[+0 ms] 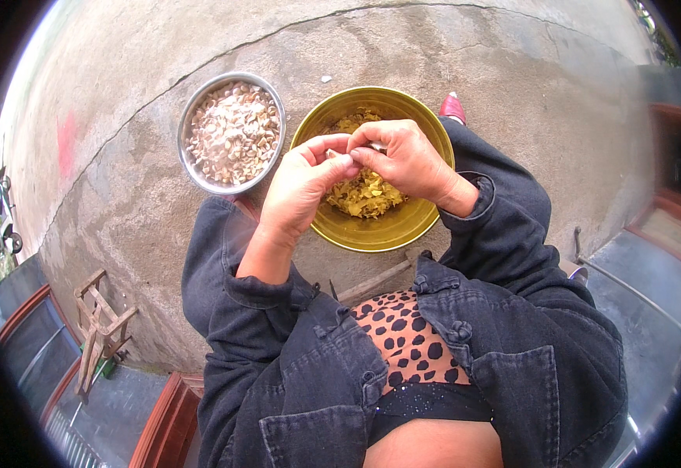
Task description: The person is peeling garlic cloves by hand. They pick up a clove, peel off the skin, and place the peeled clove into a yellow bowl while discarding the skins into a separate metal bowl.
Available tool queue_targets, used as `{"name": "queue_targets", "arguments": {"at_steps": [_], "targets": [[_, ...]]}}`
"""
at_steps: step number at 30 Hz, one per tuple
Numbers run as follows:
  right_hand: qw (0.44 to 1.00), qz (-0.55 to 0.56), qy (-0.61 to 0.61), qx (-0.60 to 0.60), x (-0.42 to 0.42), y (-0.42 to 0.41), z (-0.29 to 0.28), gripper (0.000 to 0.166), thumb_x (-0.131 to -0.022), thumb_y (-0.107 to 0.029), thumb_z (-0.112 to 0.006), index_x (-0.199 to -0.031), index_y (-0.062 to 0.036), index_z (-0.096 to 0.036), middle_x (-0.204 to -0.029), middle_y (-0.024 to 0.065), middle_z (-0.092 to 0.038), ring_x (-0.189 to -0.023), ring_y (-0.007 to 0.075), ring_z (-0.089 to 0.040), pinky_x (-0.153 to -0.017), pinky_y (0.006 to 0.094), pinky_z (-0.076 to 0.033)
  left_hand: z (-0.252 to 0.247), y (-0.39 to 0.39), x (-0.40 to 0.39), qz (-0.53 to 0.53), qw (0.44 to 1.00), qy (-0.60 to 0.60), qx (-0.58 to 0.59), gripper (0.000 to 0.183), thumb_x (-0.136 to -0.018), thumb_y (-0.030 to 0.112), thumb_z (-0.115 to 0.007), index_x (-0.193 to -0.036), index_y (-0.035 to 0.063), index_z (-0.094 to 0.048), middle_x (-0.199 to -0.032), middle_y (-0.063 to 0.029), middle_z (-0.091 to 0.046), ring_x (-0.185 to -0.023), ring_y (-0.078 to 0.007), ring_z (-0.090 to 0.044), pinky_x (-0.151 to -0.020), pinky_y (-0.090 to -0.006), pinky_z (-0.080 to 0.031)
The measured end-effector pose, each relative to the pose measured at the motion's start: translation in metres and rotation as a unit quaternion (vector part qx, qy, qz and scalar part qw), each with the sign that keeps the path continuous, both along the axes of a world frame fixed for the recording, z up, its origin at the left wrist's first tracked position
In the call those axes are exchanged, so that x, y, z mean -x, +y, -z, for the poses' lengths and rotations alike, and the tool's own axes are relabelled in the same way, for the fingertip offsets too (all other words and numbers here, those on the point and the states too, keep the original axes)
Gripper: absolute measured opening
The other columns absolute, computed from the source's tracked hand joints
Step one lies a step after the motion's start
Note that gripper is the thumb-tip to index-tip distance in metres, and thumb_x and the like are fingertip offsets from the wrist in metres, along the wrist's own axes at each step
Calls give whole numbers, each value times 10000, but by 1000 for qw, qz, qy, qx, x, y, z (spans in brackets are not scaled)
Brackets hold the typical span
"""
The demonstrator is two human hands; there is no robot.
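Note:
My left hand [302, 184] and my right hand [407, 155] meet fingertip to fingertip above a yellow basin [369, 234]. Pinched in my left fingers is a small pale piece [332, 154], partly hidden. Another whitish bit [379, 147] shows inside the curled fingers of my right hand. Thin yellow-looking flakes [366, 196] lie in the basin under both hands. To the left stands a round metal bowl [183, 153], filled with small pale pieces [235, 131] that could be cloves or shells; I cannot tell which.
The basin and bowl stand on cracked concrete ground [527, 76]. A white scrap [325, 78] lies beyond them. My red shoe [452, 108] is right of the basin. A wooden stool [100, 327] lies at the lower left, near a red-framed window [42, 339]. A metal rod [633, 289] runs at the right.

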State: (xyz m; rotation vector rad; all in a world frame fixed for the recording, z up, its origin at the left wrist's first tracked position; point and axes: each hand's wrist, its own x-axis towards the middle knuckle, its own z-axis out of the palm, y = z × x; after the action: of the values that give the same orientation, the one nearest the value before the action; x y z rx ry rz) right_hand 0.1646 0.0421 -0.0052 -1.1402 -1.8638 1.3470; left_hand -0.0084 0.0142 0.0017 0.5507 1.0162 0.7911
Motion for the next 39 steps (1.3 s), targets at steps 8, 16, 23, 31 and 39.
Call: {"name": "queue_targets", "arguments": {"at_steps": [8, 16, 23, 31, 39], "targets": [[998, 43, 35, 5, 5, -1, -3, 63, -727, -32, -572, -782, -5, -585, -672, 89, -599, -663, 141, -590, -610, 264, -465, 7, -2, -2, 17, 994, 85, -68, 312, -777, -9, -614, -1081, -29, -545, -876, -44, -615, -776, -88, -587, -745, -211, -486], [995, 72, -74, 7, -9, 9, 8, 101, -730, -101, -543, -772, -32, -603, -686, 148, -605, -661, 276, -611, -601, 352, -477, 3, 1, 1, -62, 994, -77, 49, 279, -800, -40, -531, -1079, -46, -536, -940, -116, -605, -797, -167, -603, -766, -262, -503], [937, -85, -338, -34, -8, 2, 10, 250, -779, -294, -593, -800, -45, -611, -696, 165, -610, -712, 339, -602, -644, 422, -473, 19, 8, 25, -265, 956, -118, 31, 230, -785, -91, -438, -1009, -77, -489, -944, -152, -543, -863, -247, -572, -777, -295, -502], [976, -89, -198, 28, -10, 9, 10, 179, -754, -83, -568, -919, -26, -530, -819, 135, -597, -800, 249, -596, -704, 331, -468, 20, 22, 84, -474, 879, -37, -30, 252, -827, 10, -471, -1073, -32, -440, -987, -152, -480, -880, -294, -542, -813, -378, -477], [919, -77, 228, 313, -5, 12, 8, 367, -762, -11, -588, -1086, 27, -420, -1052, 116, -564, -985, 188, -549, -850, 300, -443, -9, 0, 17, -95, 995, -7, -16, 228, -852, 45, -525, -1075, 4, -500, -994, -112, -582, -871, -192, -597, -716, -267, -499]]}}
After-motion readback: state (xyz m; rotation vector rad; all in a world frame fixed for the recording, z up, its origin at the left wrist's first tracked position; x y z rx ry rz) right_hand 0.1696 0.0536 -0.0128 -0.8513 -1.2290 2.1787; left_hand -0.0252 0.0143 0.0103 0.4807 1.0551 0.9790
